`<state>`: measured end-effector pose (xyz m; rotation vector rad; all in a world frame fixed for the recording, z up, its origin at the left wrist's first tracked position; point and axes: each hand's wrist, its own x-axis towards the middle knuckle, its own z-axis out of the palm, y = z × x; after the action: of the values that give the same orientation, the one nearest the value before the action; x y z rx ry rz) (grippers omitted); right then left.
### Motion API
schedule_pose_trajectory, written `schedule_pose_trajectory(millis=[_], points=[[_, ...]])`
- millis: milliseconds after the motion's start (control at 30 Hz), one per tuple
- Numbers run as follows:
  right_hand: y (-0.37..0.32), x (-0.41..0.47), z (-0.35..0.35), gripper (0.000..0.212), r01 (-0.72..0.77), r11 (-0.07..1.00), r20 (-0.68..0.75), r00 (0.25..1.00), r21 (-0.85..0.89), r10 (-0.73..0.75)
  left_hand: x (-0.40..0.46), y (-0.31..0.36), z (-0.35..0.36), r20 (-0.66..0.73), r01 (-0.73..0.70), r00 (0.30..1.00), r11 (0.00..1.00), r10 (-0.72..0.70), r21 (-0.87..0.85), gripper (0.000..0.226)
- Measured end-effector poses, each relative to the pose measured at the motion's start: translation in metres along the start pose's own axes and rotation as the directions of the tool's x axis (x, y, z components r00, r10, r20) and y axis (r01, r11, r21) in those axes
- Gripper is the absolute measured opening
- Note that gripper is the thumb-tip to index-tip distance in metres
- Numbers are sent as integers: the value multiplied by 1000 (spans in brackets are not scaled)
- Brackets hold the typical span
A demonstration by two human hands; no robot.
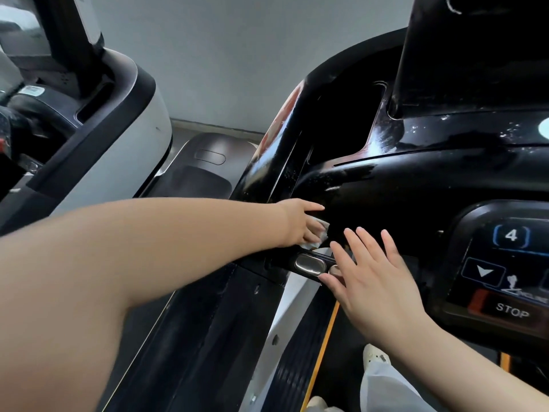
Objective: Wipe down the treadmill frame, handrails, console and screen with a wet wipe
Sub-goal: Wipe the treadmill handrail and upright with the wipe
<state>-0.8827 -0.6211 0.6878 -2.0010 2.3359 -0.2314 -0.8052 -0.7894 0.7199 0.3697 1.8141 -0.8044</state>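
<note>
Console (416, 185) glossy black, white streaks; wipe (111, 234) white; STOP button (505, 304) red, perhaps orange-tinged; deck stripe (323, 346) orange.

Both forearms were bare, with no sleeves, rings or watch on the left hand (300, 224) or right hand (374, 281). Pale trousers (386, 388) and a cream perforated shoe (375, 355) showed below.

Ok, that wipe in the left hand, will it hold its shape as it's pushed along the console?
Probably not: the wet wipe looks crumpled and bunched under the left hand, so likely floppy. Being wet, it may cling to the glossy black console and drag rather than slide freely.
</note>
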Motion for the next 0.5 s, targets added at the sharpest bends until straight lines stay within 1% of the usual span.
schedule_pose_trajectory(millis=[100,167,267,367,433,500], points=[[3,2,-2,82,-4,1000,1,1000,8,4,-19,-4,13,-44,79,996,993,-83,-90,56],[2,2,0,79,2,1000,9,1000,10,-3,-33,-10,22,-43,117,991,984,-124,-132,54],[-1,2,3,68,24,1000,-6,1000,10,-24,-30,-10,20,-29,123,991,979,-130,-162,56],[-3,1,4,69,34,999,-14,999,9,-34,-13,5,12,13,111,994,969,-111,-219,59],[-2,-1,4,68,39,999,-17,999,7,-39,-11,14,13,20,142,990,949,-142,-281,57],[-2,-3,5,65,49,999,-15,999,-1,-49,-22,18,15,10,197,978,917,-206,-347,52]])
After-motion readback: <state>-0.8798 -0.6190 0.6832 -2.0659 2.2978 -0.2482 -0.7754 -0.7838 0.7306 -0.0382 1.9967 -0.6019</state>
